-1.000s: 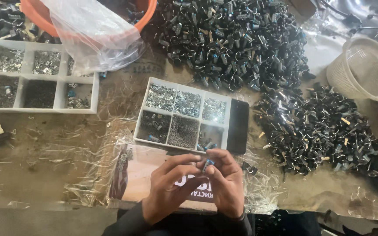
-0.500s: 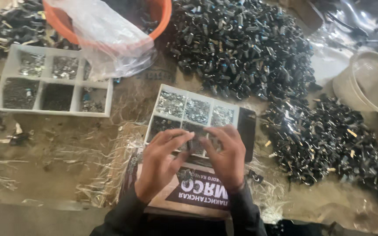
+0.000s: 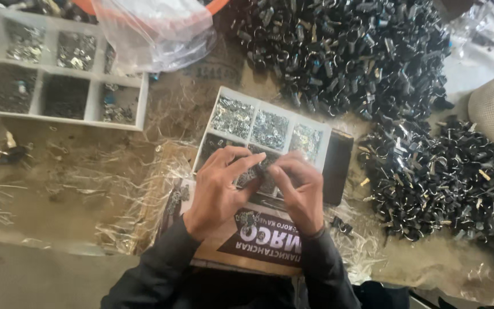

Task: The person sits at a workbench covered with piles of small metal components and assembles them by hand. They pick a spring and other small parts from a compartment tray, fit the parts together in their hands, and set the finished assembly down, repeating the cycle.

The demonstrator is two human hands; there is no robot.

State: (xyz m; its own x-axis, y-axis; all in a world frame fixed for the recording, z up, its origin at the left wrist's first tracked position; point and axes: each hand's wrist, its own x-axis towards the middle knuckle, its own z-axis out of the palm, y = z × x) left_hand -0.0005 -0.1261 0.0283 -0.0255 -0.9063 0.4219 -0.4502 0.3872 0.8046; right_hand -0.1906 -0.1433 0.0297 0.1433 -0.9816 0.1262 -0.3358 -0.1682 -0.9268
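Both hands had come forward from above the printed cardboard [image 3: 258, 243] to the near edge of the white compartment tray [image 3: 315, 134], where the left hand [image 3: 219, 191] and right hand [image 3: 299, 191] met fingertip to fingertip, fingers curled narrow and pinched together; whether they gripped a small part I could not tell. That tray sat on the worktop [image 3: 75, 177] just ahead of the cardboard, its sections filled with small shiny metal pieces, a dark flat lid [image 3: 338, 169] beside it. Beyond lay large heaps of black clips [image 3: 344, 51], a second divided tray [image 3: 64, 117] at left, and a clear plastic bag [image 3: 155, 28].
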